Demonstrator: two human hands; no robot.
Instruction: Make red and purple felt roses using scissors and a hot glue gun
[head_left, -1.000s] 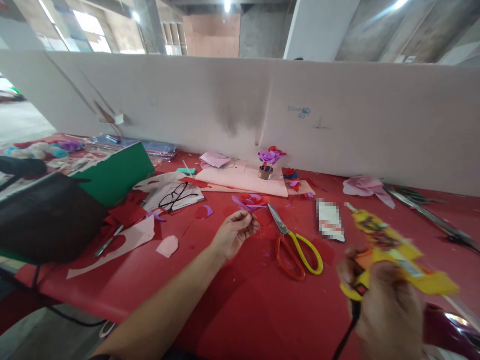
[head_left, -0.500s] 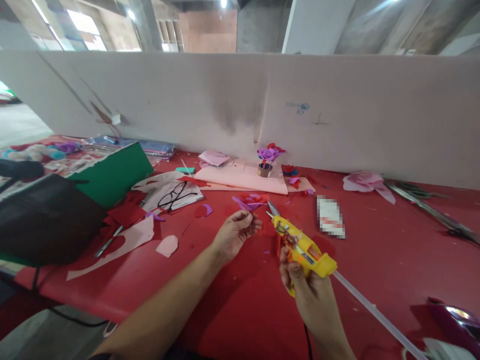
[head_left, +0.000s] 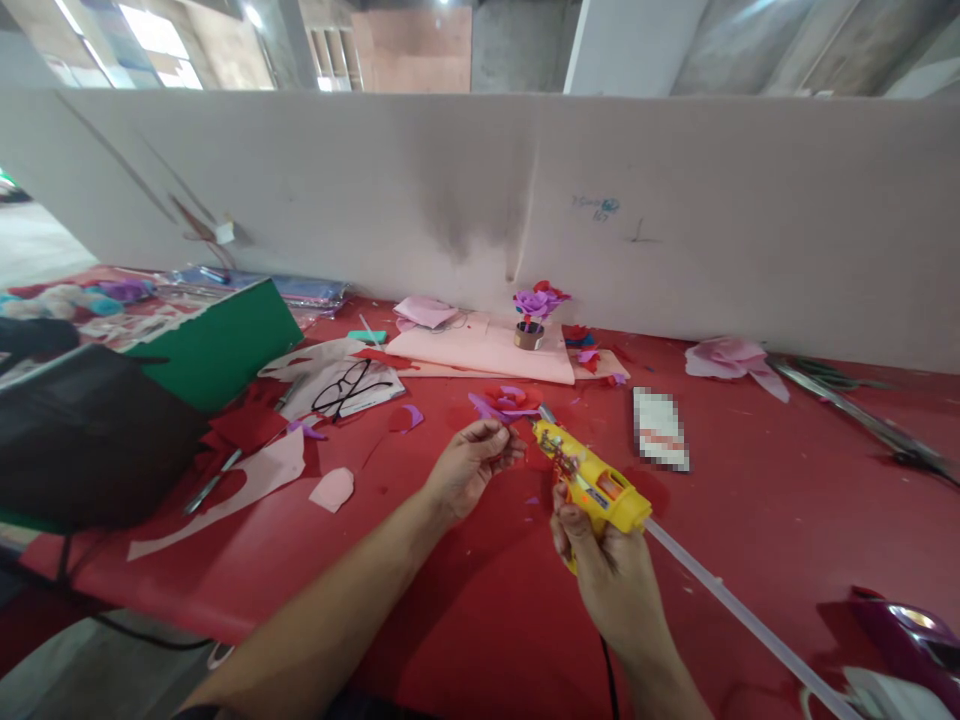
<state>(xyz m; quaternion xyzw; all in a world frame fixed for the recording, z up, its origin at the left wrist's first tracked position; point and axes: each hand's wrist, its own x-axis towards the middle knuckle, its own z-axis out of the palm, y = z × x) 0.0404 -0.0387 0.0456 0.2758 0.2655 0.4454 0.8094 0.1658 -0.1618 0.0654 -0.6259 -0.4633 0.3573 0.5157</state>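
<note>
Pinched in my left hand (head_left: 474, 468) is a paper flower (head_left: 511, 400) with purple outer petals and a red middle, held just above the red table. Its lower part is hidden behind my fingers. My right hand (head_left: 609, 575) grips a yellow hot glue gun (head_left: 596, 478) by its handle. The gun's metal nozzle points up and left, right beside the flower's edge; whether it touches I cannot tell. A long translucent glue stick (head_left: 739, 610) sticks out of the gun's back, and a black cord hangs below.
Purple and red flowers stand in a small brown pot (head_left: 529, 338) on pink sheets (head_left: 465, 350). Glasses (head_left: 351, 390), a pink paper scrap (head_left: 332, 490), a dark bag (head_left: 90, 440) and a green box (head_left: 217, 345) lie left. Long-bladed metal tool (head_left: 862, 415) lies right. A pale panel (head_left: 337, 200) rises behind.
The glue gun has shifted left and slightly up, bringing its nozzle closer in beside the flower. More of the flower's red middle shows now. My left hand has hardly moved.
</note>
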